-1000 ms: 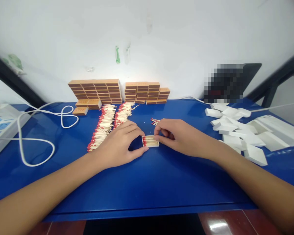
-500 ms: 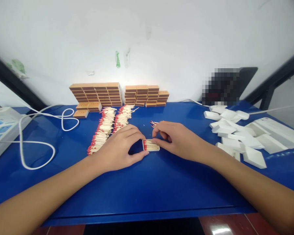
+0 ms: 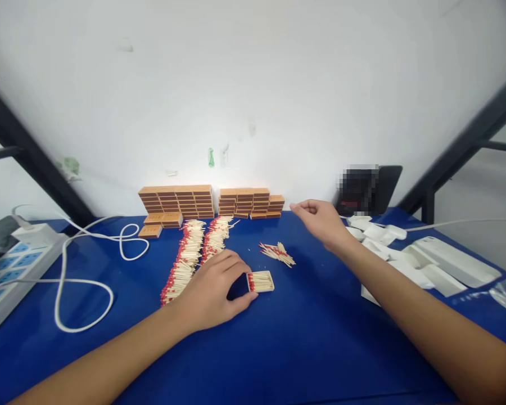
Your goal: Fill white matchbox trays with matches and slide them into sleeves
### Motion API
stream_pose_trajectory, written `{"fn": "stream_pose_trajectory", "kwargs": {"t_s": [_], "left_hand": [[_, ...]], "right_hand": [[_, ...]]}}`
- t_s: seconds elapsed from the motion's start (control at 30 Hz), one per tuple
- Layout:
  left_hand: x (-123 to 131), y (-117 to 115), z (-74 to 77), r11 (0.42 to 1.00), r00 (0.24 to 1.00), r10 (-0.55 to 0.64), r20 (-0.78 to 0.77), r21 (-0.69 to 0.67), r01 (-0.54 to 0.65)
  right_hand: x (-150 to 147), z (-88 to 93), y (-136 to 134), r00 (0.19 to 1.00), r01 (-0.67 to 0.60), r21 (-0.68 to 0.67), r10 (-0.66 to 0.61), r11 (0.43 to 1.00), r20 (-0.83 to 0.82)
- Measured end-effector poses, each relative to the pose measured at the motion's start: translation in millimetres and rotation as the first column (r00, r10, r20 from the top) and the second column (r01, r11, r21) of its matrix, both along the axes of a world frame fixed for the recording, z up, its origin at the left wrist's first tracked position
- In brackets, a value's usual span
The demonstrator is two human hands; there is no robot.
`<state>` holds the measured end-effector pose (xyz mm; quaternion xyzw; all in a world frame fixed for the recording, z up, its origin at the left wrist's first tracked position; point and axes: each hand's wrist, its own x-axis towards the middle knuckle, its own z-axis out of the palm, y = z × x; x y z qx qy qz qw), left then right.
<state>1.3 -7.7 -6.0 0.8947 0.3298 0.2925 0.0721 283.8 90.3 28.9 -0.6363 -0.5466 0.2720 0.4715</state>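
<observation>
Matchbox tray (image 3: 265, 291), open, white: one, on the blue surface (image 3: 299, 332) at centre of frame, just below middle. Its matches (image 3: 260, 280), too tightly packed to count, lie with red heads towards the left.

Loose matches: one small heap (image 3: 278, 254), above and right of the tray, uncounted; two long rows, left row (image 3: 185, 259) and right row (image 3: 215, 239), left of centre, both too dense to count.

Matchboxes: two stacks against the wall (image 3: 253, 84). Left stack (image 3: 177, 201), four columns wide; right stack (image 3: 244, 201), three columns plus one lower column on its right. Three box tops show before the left stack: two side by side, one ahead of them.

White trays (image 3: 409, 273): several, right of frame, overlapping and partly behind your right forearm; no full count possible.

Other: one power strip (image 3: 21, 289), far left; white cable (image 3: 73, 331), looped beside it; one dark panel (image 3: 390, 188), partly pixelated, right of centre; one long white device (image 3: 459, 261), right.

Hands: two, yours. Left hand (image 3: 219, 287): thumb and fingers arched apart, bracing the tray at its left end. Right hand (image 3: 319, 220): raised right of the right stack, fingertips drawn into a narrow pinch; you cannot tell whether anything is in it.
</observation>
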Motion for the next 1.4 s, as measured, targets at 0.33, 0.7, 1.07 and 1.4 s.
{"fn": "stream_pose_trajectory", "kwargs": {"t_s": [0.33,0.7,1.07,1.4], "left_hand": [[-3.0,9.0,2.5,0.95,0.966,0.206,0.157,0.205,-0.236],[-9.7,15.8,8.2,0.858,0.893,0.402,0.204,0.258,-0.445],[-11.4,19.6,9.3,0.827,0.838,0.485,0.252,0.18,-0.533],[-9.1,16.9,10.5,0.847,0.847,0.438,0.3,0.177,-0.501]], "right_hand": [[-28.1,-2.7,73.2,0.966,0.163,-0.18,-0.194,0.97,-0.17],[-15.0,11.2,-4.5,0.973,0.014,0.083,0.005,0.996,-0.229],[-58.3,-21.1,-51.2,0.869,-0.34,0.069,0.342,0.938,-0.358],[-54.4,-19.0,-52.6,0.863,-0.339,0.081,0.344,0.937,-0.37]]}}
